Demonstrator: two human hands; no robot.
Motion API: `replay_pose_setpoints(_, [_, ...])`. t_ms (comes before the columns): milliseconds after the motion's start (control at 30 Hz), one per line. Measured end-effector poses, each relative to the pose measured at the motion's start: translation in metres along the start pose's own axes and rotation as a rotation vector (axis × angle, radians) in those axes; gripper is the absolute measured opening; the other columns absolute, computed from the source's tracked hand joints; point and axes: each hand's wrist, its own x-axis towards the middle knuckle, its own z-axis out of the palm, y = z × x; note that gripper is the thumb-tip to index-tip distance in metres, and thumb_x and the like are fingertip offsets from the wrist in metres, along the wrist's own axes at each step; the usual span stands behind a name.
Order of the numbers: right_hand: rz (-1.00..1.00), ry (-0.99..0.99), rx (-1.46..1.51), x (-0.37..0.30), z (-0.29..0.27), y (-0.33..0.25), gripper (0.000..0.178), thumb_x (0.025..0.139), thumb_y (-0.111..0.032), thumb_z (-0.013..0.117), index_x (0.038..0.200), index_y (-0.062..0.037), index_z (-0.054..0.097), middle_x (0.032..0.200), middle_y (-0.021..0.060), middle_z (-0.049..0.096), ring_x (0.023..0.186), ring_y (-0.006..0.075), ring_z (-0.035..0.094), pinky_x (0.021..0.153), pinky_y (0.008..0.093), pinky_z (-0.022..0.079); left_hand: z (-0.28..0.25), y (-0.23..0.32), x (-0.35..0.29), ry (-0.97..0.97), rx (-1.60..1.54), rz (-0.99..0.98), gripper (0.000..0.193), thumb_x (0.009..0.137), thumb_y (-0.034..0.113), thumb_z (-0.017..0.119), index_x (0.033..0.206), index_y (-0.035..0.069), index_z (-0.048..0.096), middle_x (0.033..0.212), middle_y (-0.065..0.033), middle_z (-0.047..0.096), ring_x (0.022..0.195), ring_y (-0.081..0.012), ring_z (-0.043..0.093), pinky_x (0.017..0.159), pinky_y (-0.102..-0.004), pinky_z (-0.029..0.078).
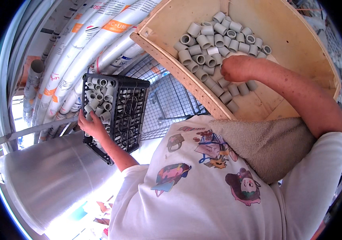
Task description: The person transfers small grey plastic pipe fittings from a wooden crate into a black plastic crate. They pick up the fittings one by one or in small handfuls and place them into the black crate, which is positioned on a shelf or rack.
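Observation:
My left hand (92,125) rests at the near part of a black plastic crate (133,116), its visible fingers apart over the grey pipe couplings (100,94) inside. Any coupling in its grasp cannot be told from those around it. My right hand (231,69) reaches into a large wooden box (299,40) on the right. Its fingers are curled down at the heap of short grey pipe couplings (220,29). The back of the hand hides what they close on.
Long white pipes (91,40) in printed wrap lean at the upper left. A wire mesh basket (167,102) stands between crate and box. Below the crate lies a big clear plastic roll (59,172). A brown towel (271,144) hangs over the box's near edge.

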Motion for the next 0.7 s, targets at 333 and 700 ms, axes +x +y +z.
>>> replay_pose_setpoints(333, [-0.119,0.517,0.119,-0.051,-0.082,-0.029,0.021,0.090,-0.015,0.058,0.103,-0.0034,0.070,0.100,0.0131,0.067,0.093,0.0294,0.065,0.083,0.0398,0.052,-0.041,0.159,0.023,-0.207,-1.042,-0.001,0.043,0.093,0.008,0.066,0.133,0.000,0.054,0.123,-0.0142,0.063,0.106,-0.0207,0.063,0.094,-0.0331,0.048])
replay_pose_setpoints(700, [-0.721,0.816,0.420,-0.095,-0.086,-0.092,0.015,0.085,-0.011,0.062,0.098,-0.0052,0.067,0.093,0.0114,0.065,0.083,0.0299,0.064,0.073,0.0392,0.050,-0.104,0.290,0.004,-0.464,-1.353,0.442,0.055,0.082,0.008,0.077,0.131,-0.003,0.055,0.123,-0.0161,0.061,0.108,-0.0249,0.060,0.096,-0.0344,0.046])
